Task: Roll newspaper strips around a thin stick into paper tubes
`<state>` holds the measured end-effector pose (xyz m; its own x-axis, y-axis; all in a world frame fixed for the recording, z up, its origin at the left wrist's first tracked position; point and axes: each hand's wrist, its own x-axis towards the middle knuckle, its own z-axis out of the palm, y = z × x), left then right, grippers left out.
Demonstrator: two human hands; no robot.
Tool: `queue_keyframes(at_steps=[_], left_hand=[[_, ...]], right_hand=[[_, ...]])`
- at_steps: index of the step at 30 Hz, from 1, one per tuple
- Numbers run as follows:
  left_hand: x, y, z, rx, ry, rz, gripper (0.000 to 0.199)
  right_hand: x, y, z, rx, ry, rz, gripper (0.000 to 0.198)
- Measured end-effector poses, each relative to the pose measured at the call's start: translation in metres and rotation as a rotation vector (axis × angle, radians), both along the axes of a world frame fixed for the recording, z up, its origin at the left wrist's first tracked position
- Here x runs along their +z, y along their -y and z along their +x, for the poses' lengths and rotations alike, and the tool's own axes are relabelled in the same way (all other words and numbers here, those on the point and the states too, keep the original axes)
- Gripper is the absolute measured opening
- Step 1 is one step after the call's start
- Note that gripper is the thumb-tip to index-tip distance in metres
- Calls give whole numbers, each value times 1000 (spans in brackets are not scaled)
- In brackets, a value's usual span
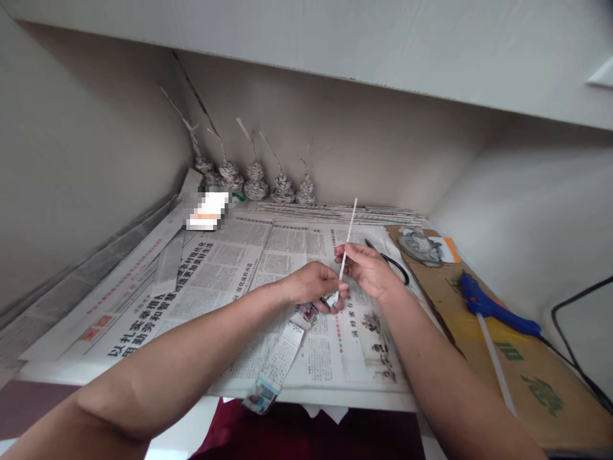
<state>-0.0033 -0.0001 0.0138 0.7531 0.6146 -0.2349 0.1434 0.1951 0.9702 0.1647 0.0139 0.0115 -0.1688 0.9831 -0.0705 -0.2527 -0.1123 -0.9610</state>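
Fingers nearly closed, the left hand [313,282] pinches the newspaper strip [286,348] and the right hand [371,268] the rolled paper tube [352,220], probably light, crushable, best held gently mid-length.

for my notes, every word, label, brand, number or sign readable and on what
"以扎实举措": newspaper, left headline
"用勤劳和智慧": same headline, below
"深化流程再造": newspaper, middle
"滴蜂蜜有": newspaper, right
Other newsprint, held paper strip: too small
Green marks on cardboard: too blurred
Pixelated rectangle: unreadable
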Motion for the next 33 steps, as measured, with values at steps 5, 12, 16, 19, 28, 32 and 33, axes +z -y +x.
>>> queue_keyframes(at_steps=[5,12,16,19,28,32,33], left_hand=[[-3,-1,0,-16,4,15,44],[0,-1,-1,-23,12,-5,46],[0,1,0,-31,15,-25,45],[-1,-2,1,55,51,-40,42],[-8,-23,-2,628,211,38,30],[-8,-22,-1,639,212,51,32],[-8,-21,-1,629,207,52,33]], right_hand=[[-2,-2,-1,-61,-16,-16,19],[0,0,4,22,43,9,22],[1,2,3,37,102,44,21],[0,2,-1,-8,115,49,27],[-2,4,-11,38,236,111,29],[-9,5,-21,12,275,107,30],[-11,5,-24,-12,292,111,29]])
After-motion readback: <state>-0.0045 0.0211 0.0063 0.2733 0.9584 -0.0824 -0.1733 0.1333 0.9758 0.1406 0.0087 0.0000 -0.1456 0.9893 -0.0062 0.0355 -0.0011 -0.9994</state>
